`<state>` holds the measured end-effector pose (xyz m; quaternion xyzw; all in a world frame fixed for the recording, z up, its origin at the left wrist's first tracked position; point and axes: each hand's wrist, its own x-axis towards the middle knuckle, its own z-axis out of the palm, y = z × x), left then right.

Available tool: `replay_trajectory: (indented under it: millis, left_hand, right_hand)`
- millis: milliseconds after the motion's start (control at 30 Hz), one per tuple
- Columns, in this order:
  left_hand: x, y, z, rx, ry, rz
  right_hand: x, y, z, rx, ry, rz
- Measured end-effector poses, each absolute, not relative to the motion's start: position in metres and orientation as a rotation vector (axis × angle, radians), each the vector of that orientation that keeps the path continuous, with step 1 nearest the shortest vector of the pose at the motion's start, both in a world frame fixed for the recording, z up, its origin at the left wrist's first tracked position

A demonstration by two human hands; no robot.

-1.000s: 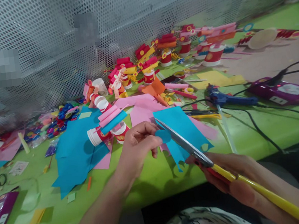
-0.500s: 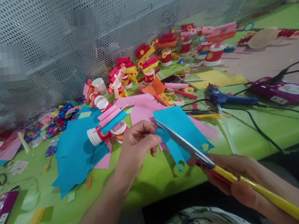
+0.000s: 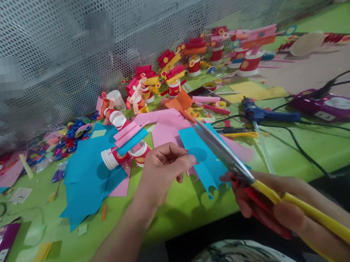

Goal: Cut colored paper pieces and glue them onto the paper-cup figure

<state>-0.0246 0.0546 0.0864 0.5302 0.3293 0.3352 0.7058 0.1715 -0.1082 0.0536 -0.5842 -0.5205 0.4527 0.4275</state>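
Between thumb and fingers, my left hand [image 3: 166, 166] pinches a small blue paper disc [image 3: 198, 155]. My right hand [image 3: 276, 203] is closed around the yellow and red handles of a pair of scissors [image 3: 225, 152]. The blades point up and to the left, just right of the disc and apart from it. Beneath them lies a blue paper sheet [image 3: 191, 136] with rounded cut-outs along its near edge. Left of my left hand, pink and blue paper rolls [image 3: 131, 136] rest on red and white paper cups [image 3: 140, 154].
Several decorated paper-cup figures [image 3: 174, 86] stand along the back by a perforated metal screen [image 3: 136, 21]. A blue glue gun [image 3: 262, 114] with cables lies at the right beside a purple power strip [image 3: 327, 103]. Larger blue sheets [image 3: 88, 180] cover the left middle of the green table [image 3: 118, 244].
The scissors have moved away from the disc, to the right and up, and their handles have spread further apart. My left hand still holds the disc, now turned slightly to the right.
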Motion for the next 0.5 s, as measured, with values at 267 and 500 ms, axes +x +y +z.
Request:
replay_trajectory:
  millis: [267,500]
  left_hand:
    - [-0.022,0.048,0.082,1.156,0.715,0.550]
    - [-0.022,0.043,0.076,1.188,0.674,0.423]
  right_hand:
    - [0.167,-0.085,0.066,-1.623,-1.127,0.978]
    - [0.158,-0.072,0.074,-1.670,-1.109,0.774]
